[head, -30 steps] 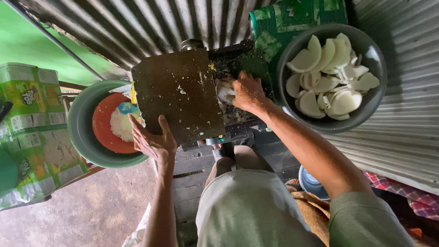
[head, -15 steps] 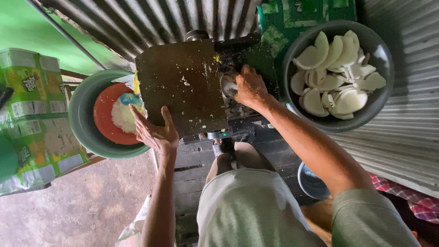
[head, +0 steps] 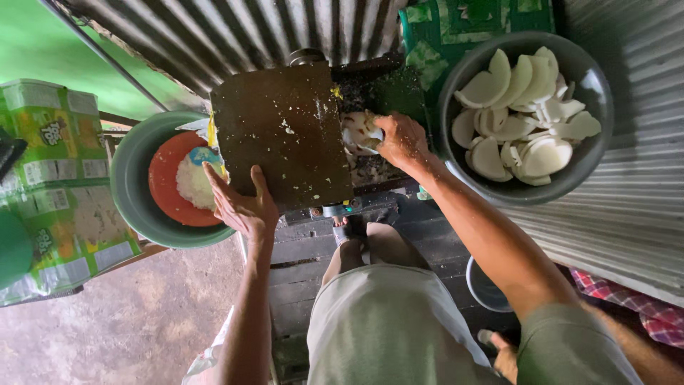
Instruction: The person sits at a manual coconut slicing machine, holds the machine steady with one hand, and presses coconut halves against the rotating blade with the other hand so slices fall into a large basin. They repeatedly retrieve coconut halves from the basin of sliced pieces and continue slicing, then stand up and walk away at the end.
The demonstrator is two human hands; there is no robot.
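My right hand [head: 402, 142] presses white coconut pieces [head: 356, 132] into the feed opening on the right side of a dark, boxy grating machine [head: 285, 128]. My left hand [head: 239, 203] rests flat, fingers spread, on the machine's lower left corner. Just left of it a green basin [head: 128, 192] holds an orange bowl [head: 167, 189] with a heap of white gratings [head: 194, 182]. A grey bowl [head: 591, 153] on the right is full of white coconut pieces [head: 520, 117].
Corrugated metal sheets [head: 214, 28] stand behind the machine and to the right. A stack of green and yellow cartons [head: 53, 185] sits at far left. My knees and feet are over dark wooden planks [head: 313, 249]. A small grey bowl [head: 484, 289] lies under my right arm.
Neither hand has shifted on the machine; the right hand stays at the feed opening and the left on the corner. Only the head view has drifted slightly.
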